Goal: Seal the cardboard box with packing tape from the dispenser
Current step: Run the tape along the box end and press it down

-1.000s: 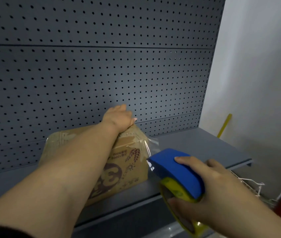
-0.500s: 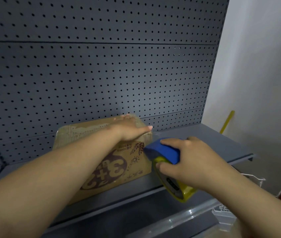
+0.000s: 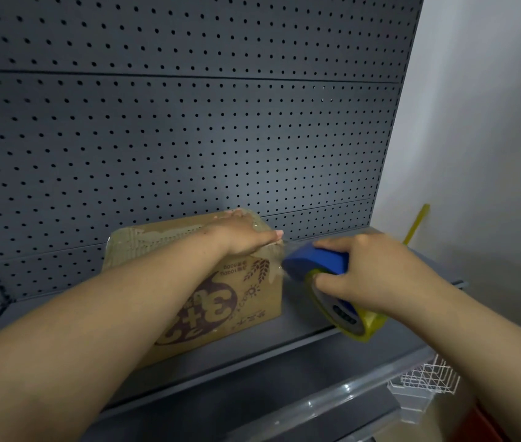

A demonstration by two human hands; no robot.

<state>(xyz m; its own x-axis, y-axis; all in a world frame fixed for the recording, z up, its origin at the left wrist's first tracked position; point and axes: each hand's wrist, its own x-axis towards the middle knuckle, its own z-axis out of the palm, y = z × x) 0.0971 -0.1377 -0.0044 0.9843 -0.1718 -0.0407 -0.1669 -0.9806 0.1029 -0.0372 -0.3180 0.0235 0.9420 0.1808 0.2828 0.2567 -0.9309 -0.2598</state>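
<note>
A brown cardboard box (image 3: 246,301) with dark printed figures stands on a grey shelf (image 3: 303,327). Clear tape covers its top and its right corner. My left hand (image 3: 243,236) lies flat on the box's top right corner, fingers pressing down, holding nothing. My right hand (image 3: 377,275) grips a blue tape dispenser (image 3: 316,261) with a yellowish tape roll (image 3: 348,317). The dispenser's front touches the box's upper right edge, just below my left fingertips.
A dark grey pegboard wall (image 3: 189,138) rises right behind the box. A white wall is on the right with a yellow stick (image 3: 416,223) leaning there. Below the shelf hangs a white wire basket (image 3: 428,379) beside a lower shelf rail.
My right hand has brought the dispenser up and left, from below the shelf edge to the box's upper right edge. My left hand has flattened on the box's corner.
</note>
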